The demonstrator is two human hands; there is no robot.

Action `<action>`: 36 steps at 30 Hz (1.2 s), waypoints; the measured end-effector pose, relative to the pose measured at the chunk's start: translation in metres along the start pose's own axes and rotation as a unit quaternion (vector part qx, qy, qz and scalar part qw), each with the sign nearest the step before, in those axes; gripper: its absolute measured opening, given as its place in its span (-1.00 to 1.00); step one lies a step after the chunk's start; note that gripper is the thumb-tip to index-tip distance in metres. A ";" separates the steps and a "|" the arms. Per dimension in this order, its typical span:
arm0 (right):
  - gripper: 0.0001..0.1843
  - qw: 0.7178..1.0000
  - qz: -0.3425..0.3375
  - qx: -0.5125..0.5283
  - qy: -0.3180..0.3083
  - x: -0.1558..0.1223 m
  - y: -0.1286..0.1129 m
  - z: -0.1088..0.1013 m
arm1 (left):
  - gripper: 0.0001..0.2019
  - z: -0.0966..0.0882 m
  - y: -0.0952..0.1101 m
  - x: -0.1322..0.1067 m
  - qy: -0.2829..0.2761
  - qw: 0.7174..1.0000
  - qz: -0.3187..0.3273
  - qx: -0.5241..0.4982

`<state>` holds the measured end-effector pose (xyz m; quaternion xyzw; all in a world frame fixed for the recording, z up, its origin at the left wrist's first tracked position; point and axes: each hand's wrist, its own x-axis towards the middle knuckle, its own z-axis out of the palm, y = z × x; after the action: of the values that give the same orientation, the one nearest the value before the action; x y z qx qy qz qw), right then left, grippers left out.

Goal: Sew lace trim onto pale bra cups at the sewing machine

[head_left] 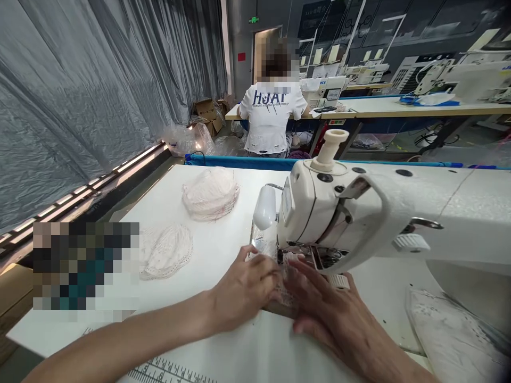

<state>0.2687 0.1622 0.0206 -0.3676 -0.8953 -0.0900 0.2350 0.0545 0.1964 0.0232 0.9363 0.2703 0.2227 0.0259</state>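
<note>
A white sewing machine stands in front of me, its presser foot low over a strip of pale lace fabric. On the left of the foot, my left hand has its fingers bent and closed on the lace's edge; the fingertips are partly hidden. My right hand lies over the lace on the right, fingers stretched forward and held fairly flat, thumb apart. Parts of the lace are covered by both hands.
Pale lace pieces lie in a far pile and a nearer pile on the white table. More patterned fabric rests at the right. A printed ruler marks the front. Ahead, a person sits at another table.
</note>
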 end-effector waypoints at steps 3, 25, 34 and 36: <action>-0.49 0.997 -0.011 0.073 0.018 -0.001 -0.008 -0.003 | -0.71 -0.003 0.015 -0.009 -0.006 1.000 0.005 -0.003; -0.73 0.997 0.035 0.027 0.059 -0.002 -0.016 0.008 | -0.84 0.007 0.016 -0.001 0.091 0.995 -0.029 0.012; -0.72 0.994 0.015 0.039 0.105 -0.001 -0.009 -0.002 | -0.82 0.018 0.012 0.004 0.099 0.993 -0.047 0.035; -0.73 0.994 0.006 0.048 0.101 -0.002 -0.008 -0.002 | -0.79 0.019 0.012 0.004 0.103 0.993 -0.045 0.041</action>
<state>0.2656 0.1547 0.0214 -0.3505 -0.8681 -0.0815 0.3419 0.0718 0.1892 0.0093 0.8955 0.3220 0.3057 -0.0307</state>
